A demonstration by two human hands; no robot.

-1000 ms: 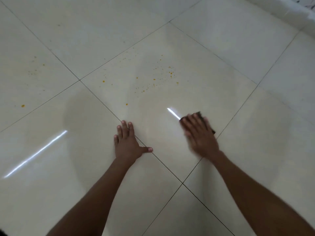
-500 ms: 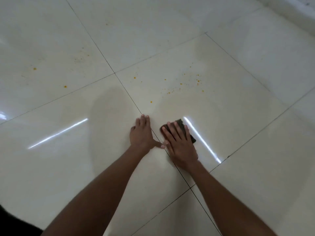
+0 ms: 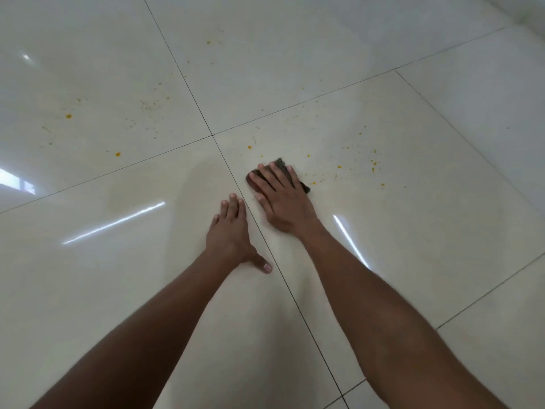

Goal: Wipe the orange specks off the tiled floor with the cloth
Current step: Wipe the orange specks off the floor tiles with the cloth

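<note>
Mid-wipe on the tiled floor (image 3: 413, 261): right hand (image 3: 283, 199) flat on the cloth (image 3: 281, 163), left hand (image 3: 233, 231) open and bracing; next, likely sweeping across the orange specks (image 3: 339, 167) beside it.

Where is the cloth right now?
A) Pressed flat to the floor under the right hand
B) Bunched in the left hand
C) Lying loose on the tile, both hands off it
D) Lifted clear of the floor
A: the right hand lies with straight fingers on the dark cloth, pressing it to the tiled floor; the left hand rests bare on the tile.
</note>
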